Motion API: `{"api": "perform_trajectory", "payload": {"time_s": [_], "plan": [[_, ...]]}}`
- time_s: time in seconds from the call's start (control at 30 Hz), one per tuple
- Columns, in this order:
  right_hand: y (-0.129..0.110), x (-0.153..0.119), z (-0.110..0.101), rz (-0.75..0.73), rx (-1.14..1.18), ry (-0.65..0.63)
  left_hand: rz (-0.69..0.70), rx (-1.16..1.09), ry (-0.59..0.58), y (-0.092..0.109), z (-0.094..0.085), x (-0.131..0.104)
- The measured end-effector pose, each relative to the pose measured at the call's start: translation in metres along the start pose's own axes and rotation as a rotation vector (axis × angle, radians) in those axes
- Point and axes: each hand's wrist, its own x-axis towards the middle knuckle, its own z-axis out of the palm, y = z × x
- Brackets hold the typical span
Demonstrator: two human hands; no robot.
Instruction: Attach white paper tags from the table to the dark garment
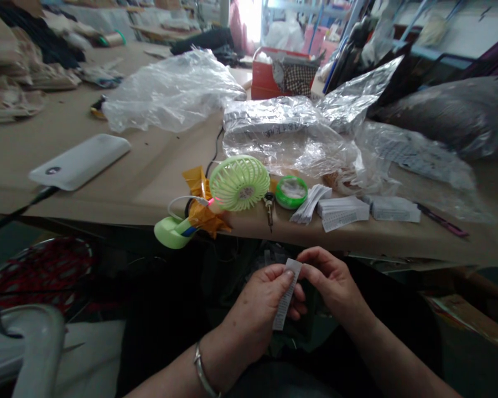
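Note:
My left hand [255, 307], with a bangle on the wrist, is closed on a narrow white printed label [284, 307], thumb on top. The label hangs slanted above my lap, in front of the table edge; its small print is unreadable. My right hand [336, 282] is closed too, thumb and forefinger pinched at the label's upper right edge. On the table beyond my hands lie a fanned bunch of white strips [312, 203], a stack of printed labels [343, 213] and a second stack [395, 209]. A round green tub [291, 192] stands beside them.
A green fan [239, 183] is taped at the table edge, next to a small dark metal tool [269, 210]. A white power bank [81, 161] with a cable lies left. Clear plastic bags [290, 132] and a red box [265, 76] are behind; purple-handled snips [444, 220] lie right.

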Motion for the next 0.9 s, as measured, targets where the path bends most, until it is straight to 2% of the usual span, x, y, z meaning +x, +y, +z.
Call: {"api": "perform_trajectory", "payload": {"time_s": [0.13,0.27,0.37,0.53,0.73,0.9], "plan": [[0.005,0.008,0.008,0.138,0.190,-0.010,0.043,0.040,0.029,0.000,-0.002,0.000],[0.007,0.011,0.014,0.169,0.258,-0.031,0.077,0.087,0.077,0.001,-0.003,0.000],[0.002,0.016,0.018,0.174,0.258,-0.074,0.161,0.154,0.097,0.003,-0.008,0.002],[-0.010,0.030,0.023,0.047,0.083,-0.058,0.407,0.339,0.189,0.012,-0.021,0.007],[-0.019,0.045,0.031,-0.040,-0.052,-0.043,0.548,0.491,0.300,0.028,-0.029,0.011],[-0.023,0.050,0.034,-0.096,-0.110,-0.016,0.638,0.610,0.340,0.034,-0.032,0.018]]}}
